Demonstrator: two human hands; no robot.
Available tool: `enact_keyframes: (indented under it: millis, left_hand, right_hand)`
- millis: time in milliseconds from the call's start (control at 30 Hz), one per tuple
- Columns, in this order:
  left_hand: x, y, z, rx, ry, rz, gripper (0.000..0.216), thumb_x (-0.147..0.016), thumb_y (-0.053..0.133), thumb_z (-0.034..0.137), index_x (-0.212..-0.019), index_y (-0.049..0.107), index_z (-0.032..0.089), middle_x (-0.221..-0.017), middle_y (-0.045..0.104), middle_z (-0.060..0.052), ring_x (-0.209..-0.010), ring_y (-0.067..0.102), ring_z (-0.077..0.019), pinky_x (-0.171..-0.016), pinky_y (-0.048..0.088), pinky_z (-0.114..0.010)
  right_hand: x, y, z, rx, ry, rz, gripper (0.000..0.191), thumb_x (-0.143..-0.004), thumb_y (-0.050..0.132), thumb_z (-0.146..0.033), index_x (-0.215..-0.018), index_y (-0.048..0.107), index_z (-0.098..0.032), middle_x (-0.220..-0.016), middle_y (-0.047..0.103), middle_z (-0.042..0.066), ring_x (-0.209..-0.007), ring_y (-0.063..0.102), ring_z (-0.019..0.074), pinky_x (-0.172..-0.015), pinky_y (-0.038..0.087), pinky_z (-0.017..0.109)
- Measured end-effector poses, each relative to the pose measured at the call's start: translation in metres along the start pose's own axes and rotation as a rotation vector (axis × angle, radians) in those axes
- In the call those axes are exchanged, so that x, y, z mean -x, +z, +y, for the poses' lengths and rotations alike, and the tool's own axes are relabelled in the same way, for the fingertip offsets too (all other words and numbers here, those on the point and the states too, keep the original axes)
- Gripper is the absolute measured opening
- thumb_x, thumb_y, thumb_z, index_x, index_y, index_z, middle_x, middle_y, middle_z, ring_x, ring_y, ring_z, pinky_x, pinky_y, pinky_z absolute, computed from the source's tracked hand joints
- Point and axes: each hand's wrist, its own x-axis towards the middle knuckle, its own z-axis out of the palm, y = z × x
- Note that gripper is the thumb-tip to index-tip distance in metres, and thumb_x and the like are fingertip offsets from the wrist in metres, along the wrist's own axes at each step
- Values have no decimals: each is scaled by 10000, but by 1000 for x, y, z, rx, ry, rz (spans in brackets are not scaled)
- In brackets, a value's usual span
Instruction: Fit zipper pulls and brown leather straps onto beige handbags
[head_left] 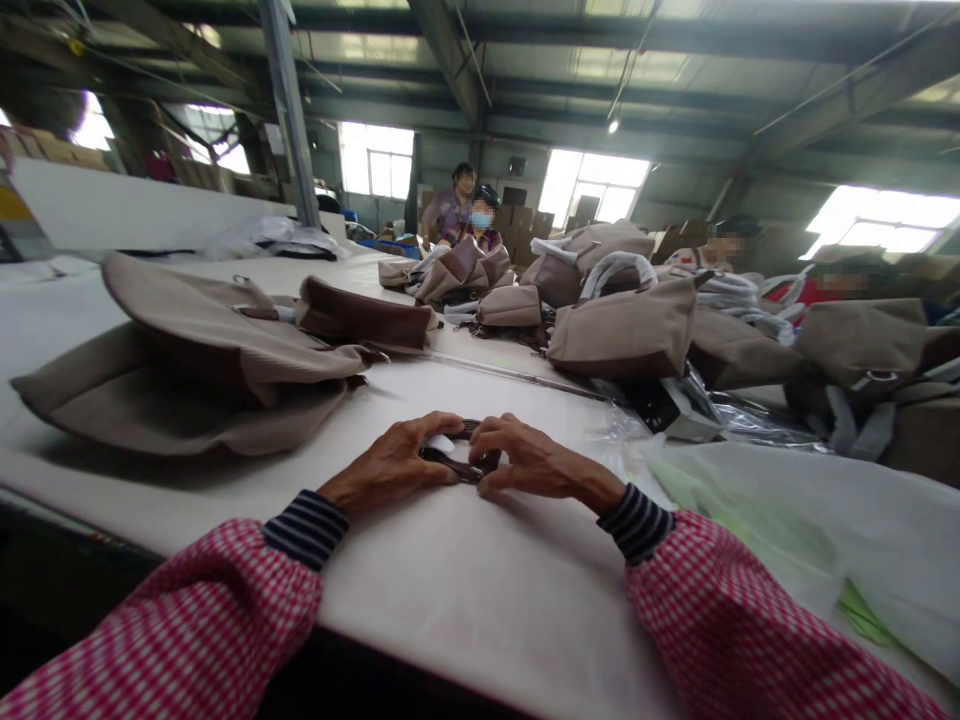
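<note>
A coiled dark brown strap [450,463] with a small metal buckle lies between my hands, just above the white table [480,590]. My left hand [394,460] grips the left side of the coil, thumb and fingers curled round it. On the right side, my right hand [536,462] pinches the same strap near its buckle. A whitish patch shows inside the loop; I cannot make out what it is. To the left of my hands, a beige and brown bag [217,370] rests on its side.
Several beige bags with brown trim [630,325] are heaped across the back right. Clear plastic sheeting [810,530] covers the table's right side. A grey metal post [289,120] rises behind the left. Several people, one a masked person [484,225], are beyond the heap.
</note>
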Motion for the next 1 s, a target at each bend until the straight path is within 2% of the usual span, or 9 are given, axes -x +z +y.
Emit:
enact_keyframes:
  millis: [100, 233, 433, 533, 600, 700, 833, 900, 1000]
  left_hand:
    - [0, 0, 0, 13, 20, -11, 581, -794, 758, 308, -1360, 655, 225, -1425, 654, -82, -1325, 596, -327, -1165, 452, -445]
    - [1, 0, 2, -4, -11, -14, 596, -783, 750, 304, -1365, 648, 228, -1449, 636, -82, -1341, 583, -333, -1187, 430, -463]
    - [1, 0, 0, 13, 6, -33, 621, -790, 738, 306, -1396, 621, 242, -1488, 603, -84, -1386, 544, -342, -1200, 418, -476]
    - [1, 0, 1, 71, -6, -33, 604, -781, 714, 276, -1377, 623, 233, -1458, 622, -84, -1337, 573, -337, -1147, 470, -449]
    - [1, 0, 1, 90, -18, -45, 610, -768, 694, 252, -1373, 618, 229, -1434, 635, -82, -1299, 593, -331, -1120, 492, -445]
    - [1, -1, -1, 114, -17, -42, 667, -748, 694, 226, -1406, 588, 241, -1479, 604, -86, -1345, 563, -331, -1152, 466, -457]
    - [2, -3, -8, 144, -66, 9, 853, -732, 743, 228, -1534, 460, 294, -1621, 469, -92, -1478, 450, -341, -1193, 432, -471]
    - [3, -4, -10, 173, -84, 27, 849, -733, 743, 235, -1531, 458, 281, -1616, 475, -107, -1496, 440, -337, -1211, 417, -487]
    - [5, -8, -12, 186, -106, 93, 727, -739, 740, 286, -1437, 540, 237, -1525, 566, -131, -1470, 481, -344, -1184, 446, -505]
  right_hand:
    - [4, 2, 6, 66, -10, 11, 171, -844, 833, -206, -979, 729, -204, -1136, 676, 53, -1072, 519, 232, -892, 409, 343]
    - [-3, 15, 5, 98, -59, 79, 86, -894, 777, -226, -866, 716, -172, -978, 667, 38, -935, 539, 187, -801, 373, 300]
    - [-15, 26, -7, 69, 136, 156, 148, -807, 753, -212, -680, 694, -165, -672, 576, -27, -644, 447, 117, -610, 262, 283]
    - [-16, 35, -6, -29, 140, 247, 53, -781, 758, -196, -804, 712, -181, -782, 650, -24, -704, 517, 125, -642, 328, 260]
    - [-14, 43, -3, -89, 117, 333, 233, -765, 761, -162, -988, 704, -195, -968, 689, 0, -815, 577, 145, -724, 403, 258]
    - [-12, 48, -2, -130, 111, 400, 547, -758, 754, -148, -1279, 610, -225, -1189, 647, 47, -927, 603, 173, -820, 476, 301]
    - [-15, 42, -5, -147, 170, 351, 1015, -720, 827, -184, -1595, 316, -256, -1390, 535, 122, -923, 617, 180, -836, 517, 344]
    - [-19, 36, -6, -143, 188, 300, 1093, -707, 870, -223, -1623, 274, -264, -1398, 537, 130, -927, 626, 184, -854, 515, 353]
    - [-24, 30, -5, -105, 198, 235, 1036, -697, 904, -280, -1582, 365, -251, -1333, 602, 109, -908, 625, 187, -866, 496, 360]
